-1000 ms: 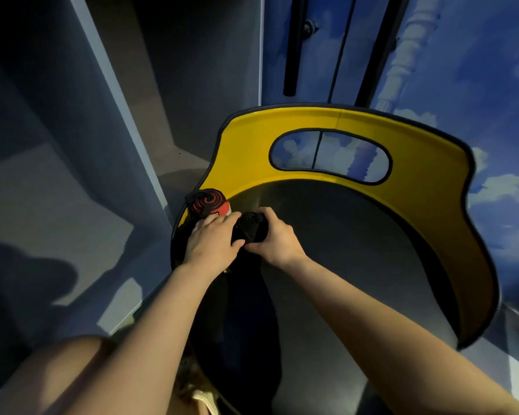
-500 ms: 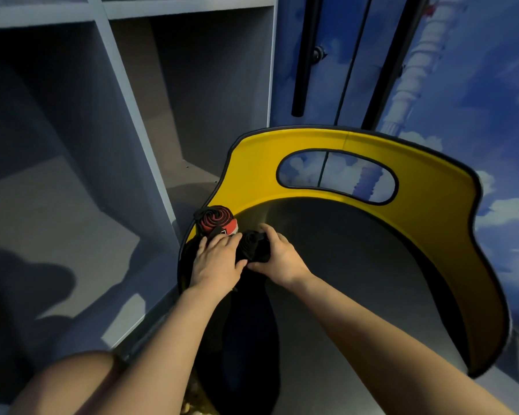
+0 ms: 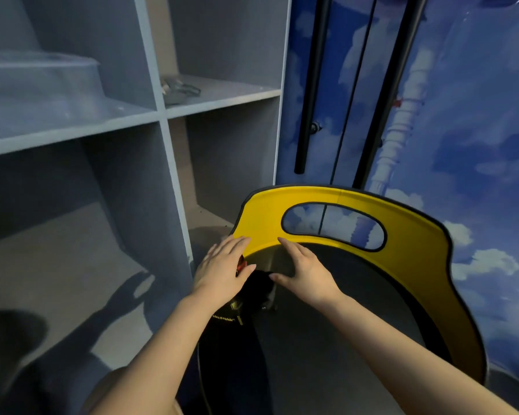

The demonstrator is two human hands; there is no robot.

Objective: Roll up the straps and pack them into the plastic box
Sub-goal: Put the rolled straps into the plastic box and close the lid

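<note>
Both hands are off the straps. The left hand [image 3: 222, 272] has fingers straight and spread, holding nothing, and hovers over the near-left edge of the yellow-backed seat [image 3: 417, 244]. The right hand [image 3: 304, 272] is also spread, with fingers extended and thumb out, empty, just beside the left over the dark seat surface. The black strap roll [image 3: 259, 284] sits in the gap between the two hands, just below the thumbs; details are dark and hard to read. A sliver of red-and-black strap roll [image 3: 239, 266] shows under the left palm's right edge, mostly hidden. More loose black strap with yellow lettering [image 3: 228, 317] trails down below the left wrist. Judgement: the rolling step looks done for at least these two rolls and packing has not started. A clear plastic box [image 3: 42, 85] sits on the shelf [image 3: 222, 101] well above and to the left of the left hand; it is blurred and its contents cannot be made out. The next move likely calls for regripping a roll tight enough that it doesn't unwind, then a long reach up-left to the box.
</note>
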